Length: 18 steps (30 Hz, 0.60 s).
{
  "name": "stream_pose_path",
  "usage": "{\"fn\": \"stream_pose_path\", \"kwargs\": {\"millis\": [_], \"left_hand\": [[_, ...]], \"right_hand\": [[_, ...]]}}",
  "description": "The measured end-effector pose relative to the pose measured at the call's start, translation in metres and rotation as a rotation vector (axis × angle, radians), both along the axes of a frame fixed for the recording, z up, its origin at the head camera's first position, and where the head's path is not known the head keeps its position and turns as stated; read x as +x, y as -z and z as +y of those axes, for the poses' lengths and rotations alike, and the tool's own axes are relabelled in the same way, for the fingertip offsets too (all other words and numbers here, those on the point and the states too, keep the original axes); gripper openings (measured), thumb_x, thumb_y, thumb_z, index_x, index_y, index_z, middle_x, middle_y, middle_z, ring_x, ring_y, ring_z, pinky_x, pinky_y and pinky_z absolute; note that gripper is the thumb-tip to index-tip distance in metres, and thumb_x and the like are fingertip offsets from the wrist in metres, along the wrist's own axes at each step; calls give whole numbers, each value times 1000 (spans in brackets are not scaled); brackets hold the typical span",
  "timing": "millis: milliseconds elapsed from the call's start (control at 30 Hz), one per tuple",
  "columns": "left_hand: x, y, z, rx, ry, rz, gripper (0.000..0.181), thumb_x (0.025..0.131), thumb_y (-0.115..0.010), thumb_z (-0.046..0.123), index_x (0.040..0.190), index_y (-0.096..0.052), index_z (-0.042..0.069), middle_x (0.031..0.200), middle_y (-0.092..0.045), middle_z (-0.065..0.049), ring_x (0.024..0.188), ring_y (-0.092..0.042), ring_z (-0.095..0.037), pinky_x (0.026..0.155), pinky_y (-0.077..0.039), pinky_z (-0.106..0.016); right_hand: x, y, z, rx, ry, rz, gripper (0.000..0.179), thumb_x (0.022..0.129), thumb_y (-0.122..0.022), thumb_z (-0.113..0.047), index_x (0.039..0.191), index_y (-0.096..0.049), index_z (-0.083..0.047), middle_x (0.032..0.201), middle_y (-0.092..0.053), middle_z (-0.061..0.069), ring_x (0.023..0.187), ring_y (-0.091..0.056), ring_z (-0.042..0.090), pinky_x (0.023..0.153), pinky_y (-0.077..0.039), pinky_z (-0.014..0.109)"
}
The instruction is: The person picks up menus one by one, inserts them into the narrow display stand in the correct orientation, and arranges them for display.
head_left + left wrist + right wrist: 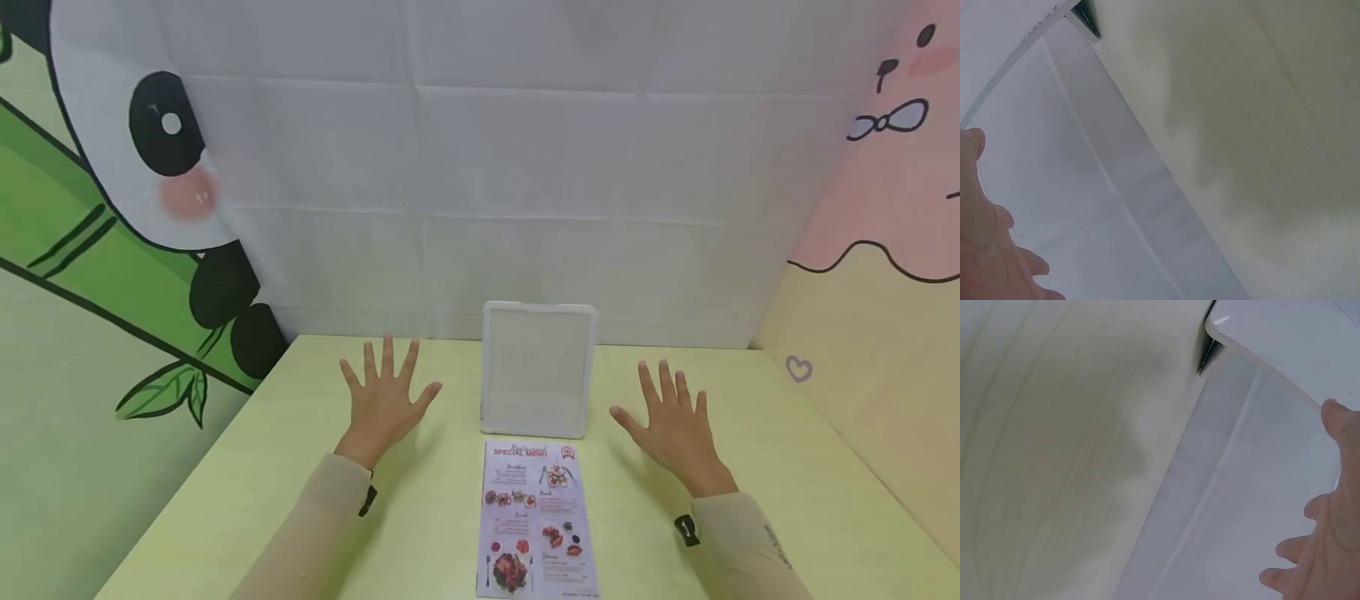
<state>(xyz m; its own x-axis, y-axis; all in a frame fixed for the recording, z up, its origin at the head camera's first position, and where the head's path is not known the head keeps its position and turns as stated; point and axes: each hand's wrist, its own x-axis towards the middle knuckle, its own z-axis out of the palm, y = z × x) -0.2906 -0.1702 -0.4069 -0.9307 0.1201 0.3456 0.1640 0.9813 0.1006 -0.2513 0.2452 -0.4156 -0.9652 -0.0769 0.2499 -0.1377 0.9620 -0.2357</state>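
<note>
A white-framed board (537, 371) stands upright near the back of the table, slightly tilted. In front of it lies a printed menu sheet (536, 521) headed "Special Menu", with food pictures. To the left of the board is my left hand (384, 407), fingers spread and holding nothing. My right hand (675, 429) is on the other side, its fingers also spread and holding nothing. Both hands appear raised over the table, casting shadows. The right wrist view shows the board's rounded corner (1241, 325) beyond the right thumb, with a dark gap behind its edge.
The pale yellow tabletop (247, 517) ends at a creased white backdrop (525, 167). A panda and bamboo drawing covers the left wall (90, 333). On the right wall (862, 358) are a pink figure and a small heart.
</note>
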Motion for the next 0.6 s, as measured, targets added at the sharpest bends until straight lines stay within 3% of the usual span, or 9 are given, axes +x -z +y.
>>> {"fn": "stream_pose_path", "kwargs": {"millis": [367,600], "left_hand": [[-1,-8,-6,59,56,-70,81,94,-38,65,156,-12,19,161,-2,-19,147,1,-44,110,10,-69],[2,-3,-6,111,188,-145,81,96,-35,64,156,-7,16,162,-6,-13,148,-2,-39,113,5,-67]], "right_hand": [[4,-5,1,-41,-37,-25,90,94,-39,-65,154,-9,-4,158,-9,26,143,-10,50,109,-7,71],[6,-4,4,-88,-130,-60,89,95,-42,-62,153,-12,-2,159,-12,22,144,-15,45,112,-9,66]]}}
